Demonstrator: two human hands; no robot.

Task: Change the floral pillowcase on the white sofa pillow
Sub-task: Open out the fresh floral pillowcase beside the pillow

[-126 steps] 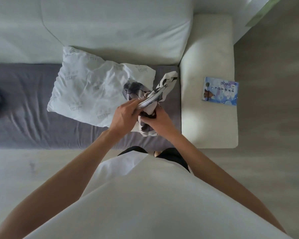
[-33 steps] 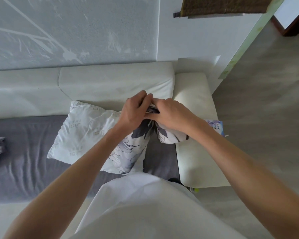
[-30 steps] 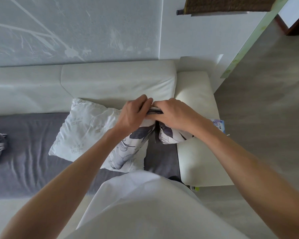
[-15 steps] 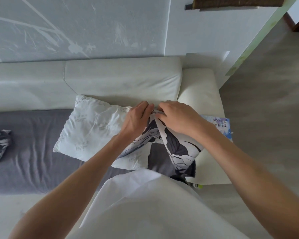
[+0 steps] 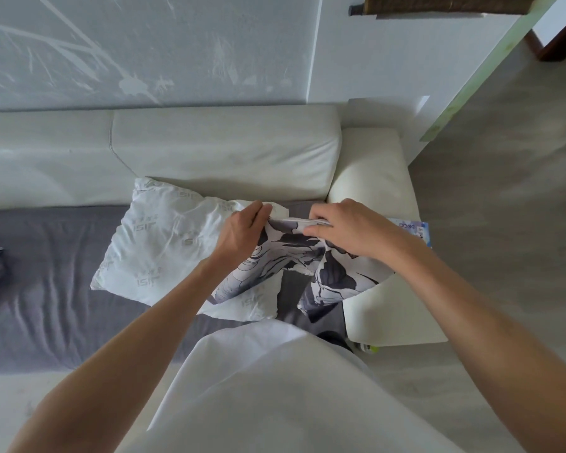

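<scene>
Floral pillowcase (image 5: pixel 285 259) hangs from both hands: left hand (image 5: pixel 242 230) and right hand (image 5: pixel 350 230) pinch its top hem, bare white pillow (image 5: pixel 170 243) beneath the left fingers.

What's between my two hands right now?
In the head view, the top edge of the floral pillowcase stretches between the left hand and the right hand; both pinch it above the white pillow.

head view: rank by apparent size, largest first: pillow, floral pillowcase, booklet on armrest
1. pillow
2. pillowcase, bunched and held up nearer the camera, so its rank is unsure
3. booklet, mostly hidden behind the right arm
</scene>
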